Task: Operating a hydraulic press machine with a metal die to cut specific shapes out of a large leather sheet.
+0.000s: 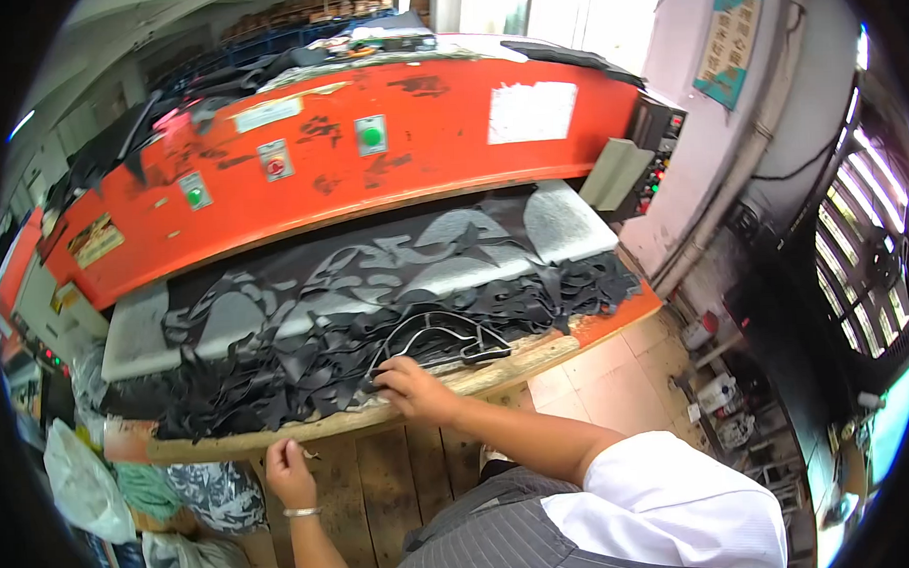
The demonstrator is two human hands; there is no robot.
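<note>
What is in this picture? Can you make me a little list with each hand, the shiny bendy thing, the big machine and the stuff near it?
Left hand: fingers curled, near the wooden edge; can't tell if it holds anything
Right hand: fingers at the left end of the metal frame; grip unclear
Frame shape: curved outline, open inside
Frame place: on the black scraps
Big machine: orange-red front, two green buttons and one red
Behind the scraps: pale slab
Lower left: plastic bags
</note>
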